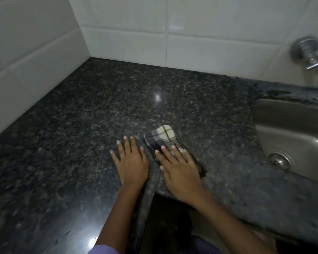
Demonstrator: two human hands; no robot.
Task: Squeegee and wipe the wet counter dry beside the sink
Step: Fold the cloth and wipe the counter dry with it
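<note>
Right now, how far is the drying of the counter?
No squeegee shows, so that step looks done. In hand: the right hand presses the checked cloth flat; the left hand rests on the counter. Left: the strip beside the sink. Remaining wetness is hard to judge.

Your worktop [92,114] is dark speckled polished stone, glossy enough to throw back spots of light. The cloth [162,137] under your right hand [180,171] is soft woven fabric in a cream-and-dark check, matt. The wall tiles [128,41] look like smooth white glazed ceramic with a faint sheen. The sink [290,132] is brushed grey metal, dull satin, and the tap [308,50] is shinier metal.
</note>
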